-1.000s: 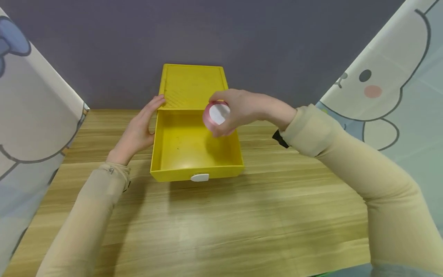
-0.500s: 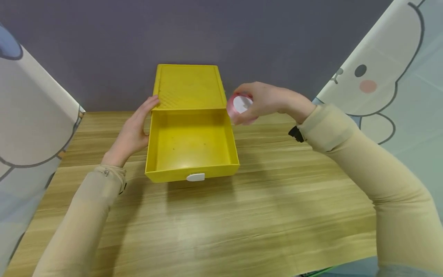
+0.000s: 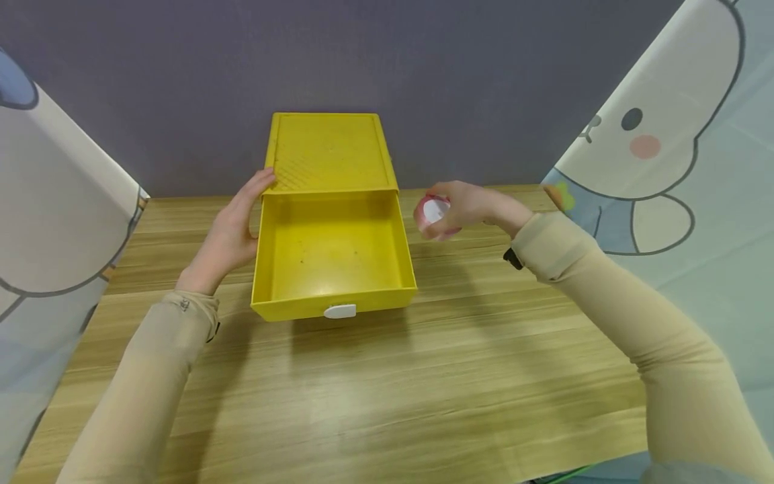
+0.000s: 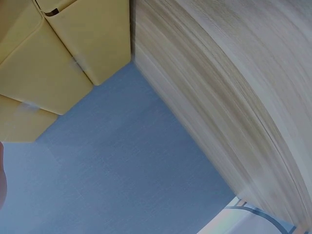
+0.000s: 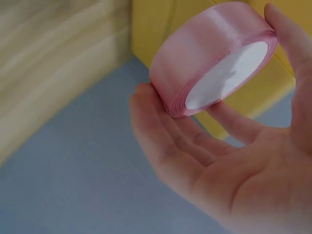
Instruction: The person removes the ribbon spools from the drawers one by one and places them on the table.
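Observation:
A roll of pink satin ribbon [image 5: 209,58] with a white core is pinched between the thumb and fingers of my right hand [image 3: 462,207], to the right of a yellow drawer box [image 3: 329,151]. In the right wrist view, the thumb is on one rim and fingertips are on the other. The box's drawer [image 3: 338,255] is pulled out, with bare floor and a white tab [image 3: 340,311] on its front. My left hand [image 3: 226,238] rests against the box's left side, fingers extended to its top edge. Only a sliver of that hand [image 4: 2,175] shows in the left wrist view.
The box stands on a wood-grain table [image 3: 363,396] against a grey-blue back wall [image 3: 459,87]. Cartoon-printed sheets [image 3: 659,154] flank the table on both sides. Something green [image 3: 568,474] shows beyond the table's front right edge.
My right hand has carried the ribbon roll from above the drawer to the right, past the box, then lower beside it. The left hand stays at the box's left side.

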Action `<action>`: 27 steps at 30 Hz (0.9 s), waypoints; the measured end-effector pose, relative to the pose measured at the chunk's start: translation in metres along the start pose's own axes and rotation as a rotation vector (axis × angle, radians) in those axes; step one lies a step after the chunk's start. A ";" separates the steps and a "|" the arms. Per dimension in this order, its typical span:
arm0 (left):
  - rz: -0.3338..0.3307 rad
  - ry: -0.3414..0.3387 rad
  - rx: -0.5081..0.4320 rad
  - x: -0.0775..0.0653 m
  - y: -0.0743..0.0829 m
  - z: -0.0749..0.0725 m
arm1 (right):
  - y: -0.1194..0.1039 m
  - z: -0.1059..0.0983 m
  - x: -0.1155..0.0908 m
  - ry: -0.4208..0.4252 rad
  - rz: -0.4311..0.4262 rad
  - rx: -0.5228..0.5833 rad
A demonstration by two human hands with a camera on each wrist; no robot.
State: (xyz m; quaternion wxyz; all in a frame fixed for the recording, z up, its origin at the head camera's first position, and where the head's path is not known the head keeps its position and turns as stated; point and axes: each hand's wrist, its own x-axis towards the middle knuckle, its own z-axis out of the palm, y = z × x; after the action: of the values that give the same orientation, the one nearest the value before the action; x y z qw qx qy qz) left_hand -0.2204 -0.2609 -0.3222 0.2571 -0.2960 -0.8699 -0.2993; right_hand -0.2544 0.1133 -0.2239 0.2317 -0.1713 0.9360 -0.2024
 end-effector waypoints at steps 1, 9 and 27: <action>0.002 0.001 0.000 0.000 0.000 0.000 | 0.002 0.005 0.002 -0.004 0.003 -0.002; 0.000 -0.005 0.003 -0.001 0.003 -0.003 | 0.016 0.032 0.015 0.002 0.015 -0.027; 0.002 -0.008 0.011 -0.003 0.006 -0.001 | 0.047 0.073 0.041 -0.002 0.023 -0.012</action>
State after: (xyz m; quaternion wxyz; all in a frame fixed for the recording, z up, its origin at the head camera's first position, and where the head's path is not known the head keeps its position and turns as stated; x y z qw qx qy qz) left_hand -0.2141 -0.2590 -0.3208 0.2556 -0.2965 -0.8723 -0.2930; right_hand -0.2626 0.1149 -0.3201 0.2337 -0.1622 0.9389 -0.1939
